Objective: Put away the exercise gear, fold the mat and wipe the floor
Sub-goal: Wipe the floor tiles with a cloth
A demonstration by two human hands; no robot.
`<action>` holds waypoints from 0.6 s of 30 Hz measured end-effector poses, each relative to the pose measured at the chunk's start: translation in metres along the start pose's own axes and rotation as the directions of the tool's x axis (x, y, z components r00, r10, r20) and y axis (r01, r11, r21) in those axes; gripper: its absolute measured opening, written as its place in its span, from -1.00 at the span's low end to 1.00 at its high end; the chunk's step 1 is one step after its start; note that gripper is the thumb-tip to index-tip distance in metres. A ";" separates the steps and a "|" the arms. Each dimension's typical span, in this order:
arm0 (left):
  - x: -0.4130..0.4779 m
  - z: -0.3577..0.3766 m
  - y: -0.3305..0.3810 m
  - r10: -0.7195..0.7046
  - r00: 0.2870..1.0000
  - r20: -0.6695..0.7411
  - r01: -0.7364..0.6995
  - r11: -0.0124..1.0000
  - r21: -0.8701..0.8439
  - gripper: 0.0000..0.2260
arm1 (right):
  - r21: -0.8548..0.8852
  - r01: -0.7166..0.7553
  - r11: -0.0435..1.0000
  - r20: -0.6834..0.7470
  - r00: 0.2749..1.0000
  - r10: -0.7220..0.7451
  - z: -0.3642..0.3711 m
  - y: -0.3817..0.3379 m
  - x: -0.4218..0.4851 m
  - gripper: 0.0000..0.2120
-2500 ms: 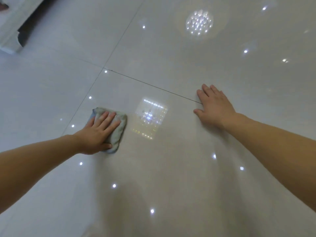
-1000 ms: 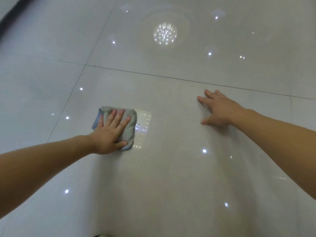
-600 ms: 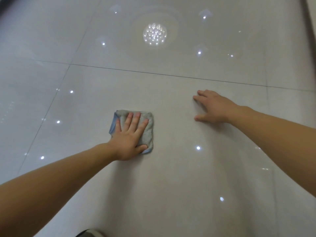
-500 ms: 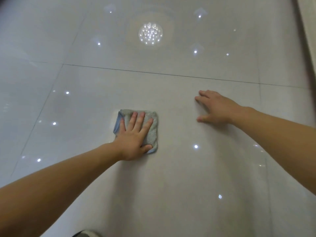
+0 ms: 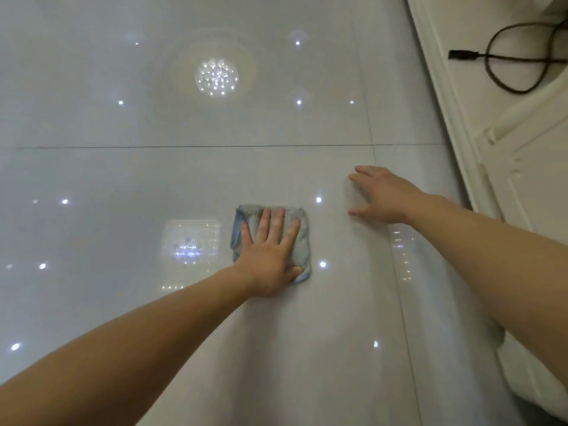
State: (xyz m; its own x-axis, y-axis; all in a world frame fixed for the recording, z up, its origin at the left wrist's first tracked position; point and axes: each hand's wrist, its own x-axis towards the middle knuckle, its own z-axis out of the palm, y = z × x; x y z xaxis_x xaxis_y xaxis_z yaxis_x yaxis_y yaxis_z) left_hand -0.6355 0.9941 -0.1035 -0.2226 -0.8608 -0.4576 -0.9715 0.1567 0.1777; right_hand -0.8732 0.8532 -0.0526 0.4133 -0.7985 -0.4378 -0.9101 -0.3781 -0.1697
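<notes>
Glossy floor tiles (image 5: 123, 186): one folded cloth (image 5: 302, 238) is pressed flat under the left hand (image 5: 270, 259), fingers spread; the right hand (image 5: 384, 195) is braced alongside, fingers open.

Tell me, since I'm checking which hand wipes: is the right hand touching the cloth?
Apart. The head view shows bare floor between the right hand and the cloth; only the left hand lies flat on it.

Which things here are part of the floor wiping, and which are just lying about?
In use: the cloth under the left hand; the right hand braced on the floor.

Lying about: the black cable; the white furniture.
</notes>
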 end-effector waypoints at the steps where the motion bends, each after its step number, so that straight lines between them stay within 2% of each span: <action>1: 0.003 -0.001 0.008 0.001 1.000 0.002 -0.001 1.000 -0.001 -0.16 | 0.007 -0.009 1.000 0.001 1.000 0.009 0.000 0.005 -0.004 -0.19; 7: 0.012 0.001 0.040 0.002 1.000 -0.007 -0.002 1.000 0.004 -0.15 | 0.006 -0.052 0.999 0.012 0.999 0.052 0.005 0.032 -0.025 -0.22; 18: 0.025 0.008 0.116 0.085 0.996 0.014 -0.085 0.996 -0.011 -0.16 | -0.019 -0.107 0.994 0.036 0.994 0.107 0.007 0.062 -0.052 -0.36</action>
State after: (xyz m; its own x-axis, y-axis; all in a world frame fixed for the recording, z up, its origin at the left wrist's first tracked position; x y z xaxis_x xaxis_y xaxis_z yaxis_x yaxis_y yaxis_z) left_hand -0.7541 0.9945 -0.1012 -0.3059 -0.8374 -0.4529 -0.9481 0.2244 0.2254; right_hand -0.9513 0.8748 -0.0464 0.3118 -0.8172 -0.4847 -0.9483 -0.2993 -0.1055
